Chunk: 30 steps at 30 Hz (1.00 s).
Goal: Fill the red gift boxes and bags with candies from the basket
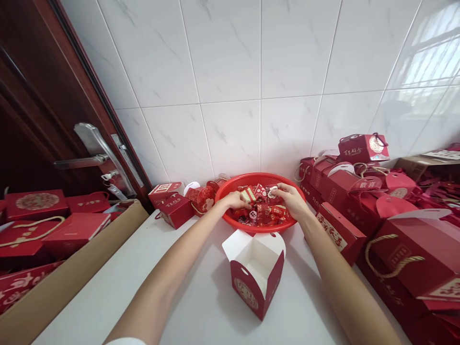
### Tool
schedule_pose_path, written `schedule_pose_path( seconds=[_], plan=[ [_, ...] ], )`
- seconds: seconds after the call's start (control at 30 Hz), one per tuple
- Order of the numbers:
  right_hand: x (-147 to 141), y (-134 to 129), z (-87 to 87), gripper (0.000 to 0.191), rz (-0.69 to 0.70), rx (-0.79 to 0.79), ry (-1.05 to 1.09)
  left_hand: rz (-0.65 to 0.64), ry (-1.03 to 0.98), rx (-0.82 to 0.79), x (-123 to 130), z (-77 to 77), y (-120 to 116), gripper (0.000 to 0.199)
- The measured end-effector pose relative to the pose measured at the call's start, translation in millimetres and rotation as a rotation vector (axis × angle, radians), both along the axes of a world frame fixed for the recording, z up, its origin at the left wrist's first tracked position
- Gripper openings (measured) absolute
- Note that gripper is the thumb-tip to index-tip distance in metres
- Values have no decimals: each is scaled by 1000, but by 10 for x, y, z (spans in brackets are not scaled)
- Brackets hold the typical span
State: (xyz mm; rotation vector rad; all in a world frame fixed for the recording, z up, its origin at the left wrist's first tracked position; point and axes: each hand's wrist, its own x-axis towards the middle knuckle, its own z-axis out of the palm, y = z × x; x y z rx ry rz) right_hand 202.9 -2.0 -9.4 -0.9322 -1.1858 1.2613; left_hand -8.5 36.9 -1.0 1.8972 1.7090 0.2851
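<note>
A red plastic basket (pixel 260 176) stands by the wall with wrapped candies (pixel 264 211) heaped in it. My left hand (pixel 235 200) reaches in over its left side, fingers curled at a cream-and-red wrapped candy (pixel 248 194). At the right of the heap, my right hand (pixel 290 197) pinches a small candy in a white-and-dark wrapper (pixel 273 190) between thumb and fingers. Closer to me, between my forearms, an upright dark red gift box (pixel 251 282) has its flaps spread and its white inside showing; no candy is visible in it.
Closed red gift boxes (pixel 348 191) are piled along the right, some with rope handles. A few smaller boxes (pixel 176 208) sit left of the basket. A cardboard carton (pixel 89 249) holding more red boxes borders the table's left side, below a door handle (pixel 81 162).
</note>
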Motion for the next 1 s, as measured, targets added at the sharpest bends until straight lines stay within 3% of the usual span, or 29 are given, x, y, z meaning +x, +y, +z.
schedule_pose_path(
  seconds=[0.13,0.33,0.5,0.6,0.73,0.8,1.0],
  plan=[
    [-3,-17,19,28,12,-18,39,-154,-280,-79,49,41,-75,38],
    [0,-37,26,31,1,-45,27,-95,161,-23,5,-37,-32,11],
    [0,-28,8,31,-8,-43,6,-166,249,-71,-32,-72,-19,33],
    [-10,-37,19,30,-12,-56,1,-222,165,-206,-34,-79,-29,38],
    [-19,-52,39,30,-8,-50,1,-265,26,-345,-38,-78,-40,31],
    [-18,-46,36,31,-10,-23,5,-268,-52,-305,-43,-61,-46,24],
    [-18,-12,-5,32,-12,7,38,-214,-498,13,-75,-19,-53,19]
  ],
)
